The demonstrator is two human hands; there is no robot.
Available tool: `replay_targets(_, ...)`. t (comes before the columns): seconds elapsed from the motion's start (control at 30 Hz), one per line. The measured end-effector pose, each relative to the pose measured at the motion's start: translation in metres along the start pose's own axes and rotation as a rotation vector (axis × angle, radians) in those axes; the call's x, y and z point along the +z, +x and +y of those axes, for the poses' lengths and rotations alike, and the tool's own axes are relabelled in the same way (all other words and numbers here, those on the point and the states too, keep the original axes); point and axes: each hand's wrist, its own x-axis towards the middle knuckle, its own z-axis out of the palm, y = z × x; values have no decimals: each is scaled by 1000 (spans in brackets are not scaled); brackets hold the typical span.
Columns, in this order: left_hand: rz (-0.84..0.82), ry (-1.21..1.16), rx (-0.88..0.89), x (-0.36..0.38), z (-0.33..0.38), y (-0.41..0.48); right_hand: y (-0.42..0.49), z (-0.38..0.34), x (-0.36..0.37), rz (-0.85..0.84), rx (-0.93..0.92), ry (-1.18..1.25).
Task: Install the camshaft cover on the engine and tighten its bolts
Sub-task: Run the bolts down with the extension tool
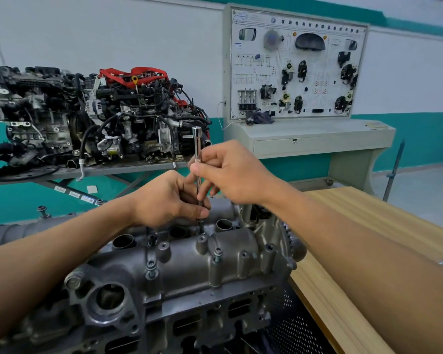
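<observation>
Over cover (pixel 184 267): left hand (pixel 164 198), right hand (pixel 230 172) pinch extension (pixel 197 146); VW board (pixel 326 70).

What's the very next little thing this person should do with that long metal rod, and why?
Probably twirl the extension bar with the right hand to run down the bolt under its tip. The bar stands upright, tip on the camshaft cover, left hand steadying it low; two nearer bolts stand proud.
</observation>
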Motion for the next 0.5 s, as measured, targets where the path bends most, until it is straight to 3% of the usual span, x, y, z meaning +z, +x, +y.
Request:
replay_targets(0.27,74,78,42,7,-5,-7,-8,10,25,360,-73,-122)
replay_targets(0.4,92,144,76,3,3,-15,-7,-6,20,240,-57,-111)
replay_targets(0.5,229,71,174,-12,18,-18,5,-34,7,203,-173,-5)
